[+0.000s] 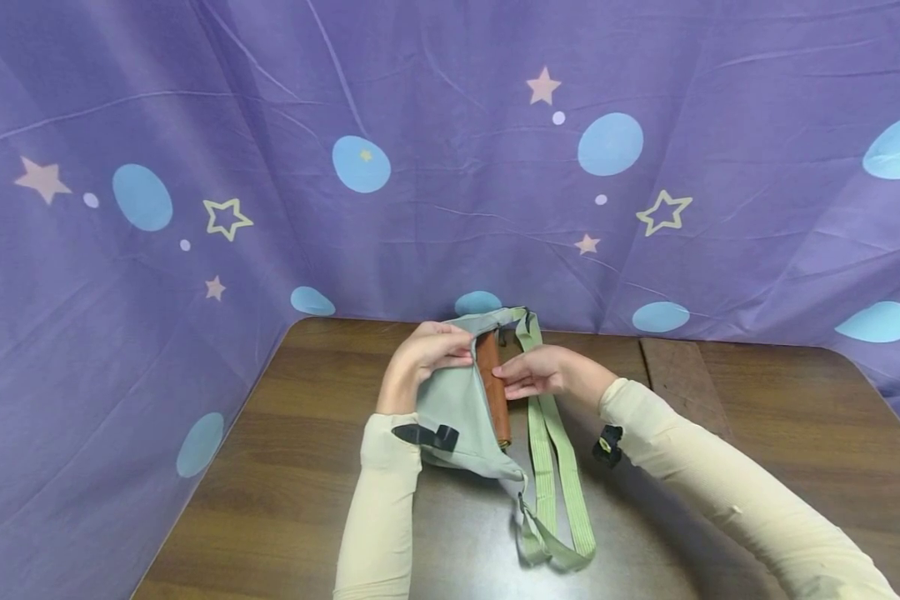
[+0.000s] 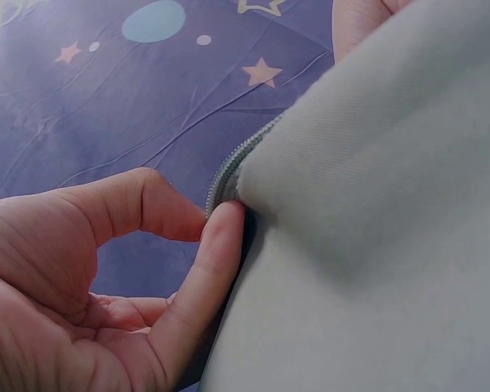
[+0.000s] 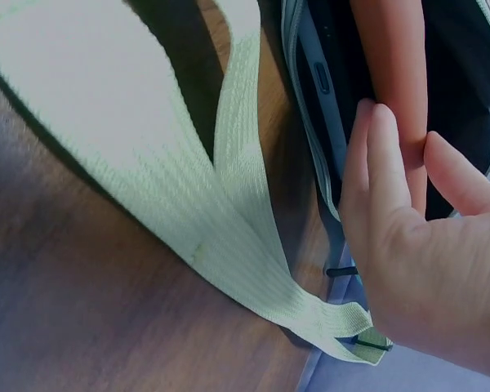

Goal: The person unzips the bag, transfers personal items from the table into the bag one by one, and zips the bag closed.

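On the wooden surface (image 1: 285, 467), toward its far edge and centred before the backdrop:

Bag (image 1: 457, 412): pale grey-green fabric, lying on the surface, its zip opening turned to the right and parted. Dark lining shows inside in the right wrist view. Grey zip teeth run along the edge in the left wrist view.

Roll (image 1: 493, 387): brown-orange, cylinder-shaped, lying lengthwise in the bag's opening, one end near the bag's far corner, the other toward the near side.

Strap (image 1: 558, 467): light green ribbed webbing, attached at the bag's far corner, running down the surface just right of the bag and looping back to the bag's near corner.

Left hand (image 1: 426, 354): at the bag's far left edge, fingers (image 2: 216, 253) curled, thumb and forefinger pinching the fabric by the zip and holding that side of the opening up.

Right hand (image 1: 540, 372): just right of the opening, above the strap. Fingers (image 3: 380, 163) fairly straight, tips resting on the roll, thumb on its other side; a light pinch on the roll.

Sleeves: cream, long, on both arms. Black clip (image 1: 426, 435) at the left wrist; black device (image 1: 607, 444) at the right wrist.

Backdrop (image 1: 195, 125): purple cloth printed with blue ovals, pink stars and outlined yellow stars, hanging behind and to the left of the surface.
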A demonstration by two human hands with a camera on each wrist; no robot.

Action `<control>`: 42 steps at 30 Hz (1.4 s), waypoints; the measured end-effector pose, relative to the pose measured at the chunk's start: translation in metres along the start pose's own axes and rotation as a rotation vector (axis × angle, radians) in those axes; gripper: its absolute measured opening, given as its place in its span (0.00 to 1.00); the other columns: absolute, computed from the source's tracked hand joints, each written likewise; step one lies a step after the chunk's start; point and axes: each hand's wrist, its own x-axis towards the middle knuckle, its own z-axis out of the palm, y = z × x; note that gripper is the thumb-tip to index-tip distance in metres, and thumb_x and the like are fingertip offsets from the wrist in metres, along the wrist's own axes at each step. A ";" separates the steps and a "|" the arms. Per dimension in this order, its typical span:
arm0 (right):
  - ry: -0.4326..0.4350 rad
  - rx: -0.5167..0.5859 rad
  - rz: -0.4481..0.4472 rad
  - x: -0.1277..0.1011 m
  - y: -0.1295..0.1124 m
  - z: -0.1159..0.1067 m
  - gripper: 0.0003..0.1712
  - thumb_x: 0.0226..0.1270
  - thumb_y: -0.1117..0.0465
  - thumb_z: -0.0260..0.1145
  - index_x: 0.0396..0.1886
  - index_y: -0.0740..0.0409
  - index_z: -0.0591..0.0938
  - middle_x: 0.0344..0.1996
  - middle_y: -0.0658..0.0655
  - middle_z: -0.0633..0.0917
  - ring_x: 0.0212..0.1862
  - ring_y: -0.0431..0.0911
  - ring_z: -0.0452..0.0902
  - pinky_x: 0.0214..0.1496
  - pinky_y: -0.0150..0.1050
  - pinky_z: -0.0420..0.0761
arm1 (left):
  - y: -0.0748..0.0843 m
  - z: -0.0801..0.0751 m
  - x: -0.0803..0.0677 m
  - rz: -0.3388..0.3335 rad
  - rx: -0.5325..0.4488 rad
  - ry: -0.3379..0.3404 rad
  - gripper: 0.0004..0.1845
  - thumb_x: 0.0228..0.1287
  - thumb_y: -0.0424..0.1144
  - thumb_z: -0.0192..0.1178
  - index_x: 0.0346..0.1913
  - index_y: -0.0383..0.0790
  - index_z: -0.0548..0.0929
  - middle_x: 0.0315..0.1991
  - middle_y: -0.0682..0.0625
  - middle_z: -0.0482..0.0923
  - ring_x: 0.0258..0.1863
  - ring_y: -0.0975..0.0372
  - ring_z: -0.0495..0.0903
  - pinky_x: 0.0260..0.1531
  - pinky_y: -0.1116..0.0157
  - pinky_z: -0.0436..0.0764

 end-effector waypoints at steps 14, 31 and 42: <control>-0.008 0.001 -0.058 0.001 -0.004 0.008 0.12 0.78 0.70 0.56 0.35 0.57 0.82 0.27 0.49 0.85 0.31 0.40 0.83 0.42 0.30 0.90 | 0.000 0.001 0.000 0.006 -0.033 -0.005 0.03 0.70 0.25 0.56 0.42 0.28 0.80 0.25 0.52 0.79 0.24 0.66 0.81 0.36 0.73 0.90; -0.023 0.001 -0.034 0.008 -0.008 0.017 0.20 0.79 0.69 0.54 0.25 0.52 0.83 0.25 0.50 0.85 0.29 0.39 0.83 0.40 0.28 0.90 | 0.003 0.003 -0.004 0.023 -0.005 -0.002 0.05 0.69 0.26 0.56 0.43 0.28 0.81 0.28 0.52 0.79 0.26 0.65 0.82 0.40 0.70 0.91; -0.035 -0.015 0.008 0.009 -0.015 0.014 0.20 0.79 0.70 0.54 0.25 0.55 0.83 0.26 0.51 0.84 0.30 0.40 0.83 0.42 0.28 0.90 | 0.005 0.003 -0.007 0.025 0.003 0.000 0.06 0.67 0.25 0.57 0.44 0.27 0.80 0.29 0.51 0.79 0.27 0.64 0.82 0.41 0.69 0.91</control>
